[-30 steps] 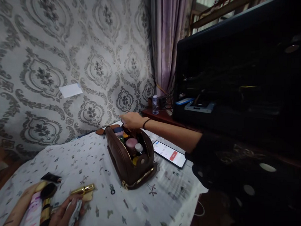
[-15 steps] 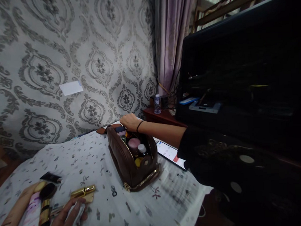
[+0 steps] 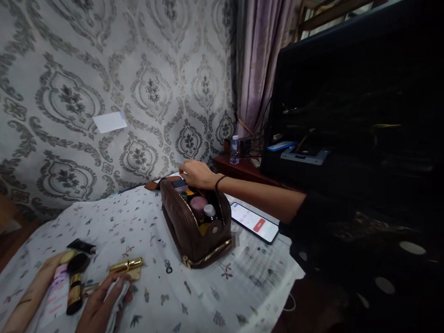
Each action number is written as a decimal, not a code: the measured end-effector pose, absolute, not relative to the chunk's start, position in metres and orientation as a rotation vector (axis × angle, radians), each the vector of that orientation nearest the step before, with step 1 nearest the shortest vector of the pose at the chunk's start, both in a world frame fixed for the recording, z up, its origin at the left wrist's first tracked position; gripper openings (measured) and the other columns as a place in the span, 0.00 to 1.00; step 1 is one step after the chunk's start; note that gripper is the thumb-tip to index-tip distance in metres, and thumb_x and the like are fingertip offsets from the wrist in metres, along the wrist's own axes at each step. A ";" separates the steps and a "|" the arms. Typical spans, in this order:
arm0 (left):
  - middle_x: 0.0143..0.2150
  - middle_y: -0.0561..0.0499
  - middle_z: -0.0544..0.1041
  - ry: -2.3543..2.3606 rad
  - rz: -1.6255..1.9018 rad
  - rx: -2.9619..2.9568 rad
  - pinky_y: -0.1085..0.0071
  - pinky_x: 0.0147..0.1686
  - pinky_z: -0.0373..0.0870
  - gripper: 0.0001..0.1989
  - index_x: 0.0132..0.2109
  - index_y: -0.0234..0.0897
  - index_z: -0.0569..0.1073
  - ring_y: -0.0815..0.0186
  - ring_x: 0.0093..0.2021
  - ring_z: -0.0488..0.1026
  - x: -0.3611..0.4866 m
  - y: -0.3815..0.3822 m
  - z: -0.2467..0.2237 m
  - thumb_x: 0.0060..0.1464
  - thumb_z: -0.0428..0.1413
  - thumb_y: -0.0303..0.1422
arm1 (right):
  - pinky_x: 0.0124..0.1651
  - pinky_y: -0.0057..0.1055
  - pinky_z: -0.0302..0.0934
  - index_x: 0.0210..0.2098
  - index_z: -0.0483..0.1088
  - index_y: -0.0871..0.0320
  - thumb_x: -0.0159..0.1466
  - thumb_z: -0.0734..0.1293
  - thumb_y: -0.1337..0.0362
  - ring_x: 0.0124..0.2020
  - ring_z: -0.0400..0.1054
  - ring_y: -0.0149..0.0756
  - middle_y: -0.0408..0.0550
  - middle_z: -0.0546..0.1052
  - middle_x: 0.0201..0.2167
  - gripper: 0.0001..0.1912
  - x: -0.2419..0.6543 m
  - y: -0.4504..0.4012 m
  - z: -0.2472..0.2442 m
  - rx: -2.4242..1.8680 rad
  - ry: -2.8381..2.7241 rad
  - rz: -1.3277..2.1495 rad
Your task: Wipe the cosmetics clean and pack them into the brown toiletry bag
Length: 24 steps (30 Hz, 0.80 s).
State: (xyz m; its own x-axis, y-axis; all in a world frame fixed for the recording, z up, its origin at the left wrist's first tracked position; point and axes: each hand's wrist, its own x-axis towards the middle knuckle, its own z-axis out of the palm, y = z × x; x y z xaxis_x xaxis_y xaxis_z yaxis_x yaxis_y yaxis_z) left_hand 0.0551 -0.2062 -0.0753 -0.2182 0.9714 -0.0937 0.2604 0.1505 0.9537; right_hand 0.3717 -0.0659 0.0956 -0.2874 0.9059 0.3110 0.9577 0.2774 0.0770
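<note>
In the head view, my left hand (image 3: 103, 304) is closed round a crumpled white tissue or cloth (image 3: 116, 297) at the lower left. Beyond its fingers lie a gold lipstick tube (image 3: 126, 264) and a flat gold item (image 3: 136, 273). My right hand (image 3: 198, 174) is above the far end of a brown cosmetic bag (image 3: 180, 228), its fingers curled. Whatever they hold, if anything, is hidden. The bag stands unzipped, with a pink round item (image 3: 198, 206), a white-capped bottle (image 3: 209, 211) and other cosmetics inside.
Left of my left hand lie a black-and-gold makeup brush (image 3: 75, 293), a pink-and-white tube (image 3: 56, 291), a long beige tube (image 3: 30, 299) and a small black tube (image 3: 81, 245). A lit phone (image 3: 255, 222) lies right of the bag. A clear bottle (image 3: 235, 150) stands on the red-brown table.
The view has shifted slightly. My right hand has drawn a little to the right over the bag's far end. My left hand keeps its hold on the white tissue or cloth.
</note>
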 end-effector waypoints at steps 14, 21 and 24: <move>0.26 0.53 0.72 1.386 1.057 1.369 0.76 0.19 0.59 0.28 0.39 0.35 0.74 0.70 0.21 0.64 0.051 -0.201 -0.066 0.49 0.58 0.57 | 0.51 0.41 0.64 0.52 0.70 0.64 0.67 0.60 0.68 0.48 0.71 0.47 0.59 0.76 0.47 0.16 0.339 -0.104 0.079 -1.167 -2.081 -0.218; 0.40 0.48 0.78 1.572 1.196 1.835 0.66 0.42 0.71 0.14 0.42 0.38 0.73 0.59 0.42 0.74 0.030 -0.202 -0.060 0.62 0.50 0.43 | 0.57 0.44 0.64 0.46 0.72 0.57 0.68 0.61 0.68 0.54 0.68 0.45 0.55 0.73 0.51 0.11 0.280 -0.176 0.047 -0.706 -2.128 0.106; 0.44 0.44 0.77 1.850 1.217 2.027 0.60 0.49 0.69 0.13 0.44 0.38 0.73 0.56 0.47 0.73 0.007 -0.195 -0.053 0.63 0.48 0.38 | 0.56 0.43 0.65 0.46 0.72 0.59 0.67 0.60 0.70 0.52 0.69 0.44 0.56 0.74 0.48 0.11 0.250 -0.188 0.005 -0.681 -2.227 0.343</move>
